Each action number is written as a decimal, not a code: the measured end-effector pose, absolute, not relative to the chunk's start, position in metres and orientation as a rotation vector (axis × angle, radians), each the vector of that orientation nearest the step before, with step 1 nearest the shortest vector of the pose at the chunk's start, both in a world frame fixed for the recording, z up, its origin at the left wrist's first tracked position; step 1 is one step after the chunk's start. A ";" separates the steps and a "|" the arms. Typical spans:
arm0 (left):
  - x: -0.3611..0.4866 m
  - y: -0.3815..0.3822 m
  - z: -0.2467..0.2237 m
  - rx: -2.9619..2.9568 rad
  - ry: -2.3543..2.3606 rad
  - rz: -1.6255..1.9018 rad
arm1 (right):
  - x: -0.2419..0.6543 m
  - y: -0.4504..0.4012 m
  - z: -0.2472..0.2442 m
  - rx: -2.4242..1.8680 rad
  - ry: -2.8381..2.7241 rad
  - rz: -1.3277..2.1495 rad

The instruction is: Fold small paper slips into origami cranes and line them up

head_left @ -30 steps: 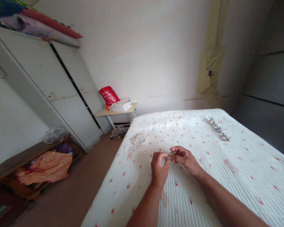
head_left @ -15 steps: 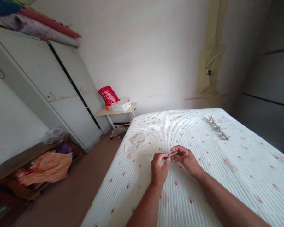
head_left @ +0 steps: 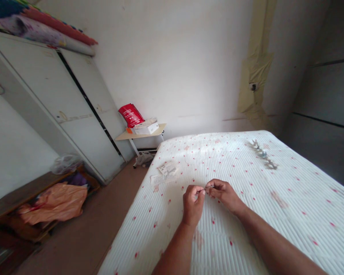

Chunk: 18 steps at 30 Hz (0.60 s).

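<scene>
The left hand (head_left: 193,204) and right hand (head_left: 224,194) pinch a small item (head_left: 205,188), fingertips clamped on it, above the bed (head_left: 223,244). Beyond lie papers (head_left: 167,172), left, and grey pieces (head_left: 263,154), right; farther, a red bag (head_left: 131,115).

The left hand (head_left: 193,202) and right hand (head_left: 222,194) are side by side over the bed (head_left: 218,236), a small piece (head_left: 209,187) between their fingertips. On the bed, papers (head_left: 166,172) lie beyond the left hand, near the left edge; a row of pieces (head_left: 264,154) lies farther off to the right. Past the bed's far left corner, a table (head_left: 122,136) bears a box (head_left: 147,129) and a bag (head_left: 131,115). Left of the table stands a cabinet (head_left: 83,122) with mats (head_left: 50,37) on top. The wall (head_left: 174,68) rises behind the bed, its socket (head_left: 253,86) toward the right.
</scene>
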<state>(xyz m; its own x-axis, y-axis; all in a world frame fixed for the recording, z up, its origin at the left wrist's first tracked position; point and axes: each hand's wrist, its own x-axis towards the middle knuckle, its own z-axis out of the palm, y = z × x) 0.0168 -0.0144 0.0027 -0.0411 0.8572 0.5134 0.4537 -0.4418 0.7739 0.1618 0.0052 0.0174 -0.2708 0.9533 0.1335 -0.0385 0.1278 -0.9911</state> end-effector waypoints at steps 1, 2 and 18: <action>0.018 -0.015 0.003 1.869 1.381 1.475 | 0.162 0.005 0.018 -0.959 -1.474 1.293; 0.018 -0.015 0.003 1.864 1.381 1.475 | 0.161 0.004 0.019 -0.967 -1.489 1.273; 0.012 -0.013 0.001 1.557 1.285 1.509 | 0.171 0.004 0.029 -0.824 -1.265 1.405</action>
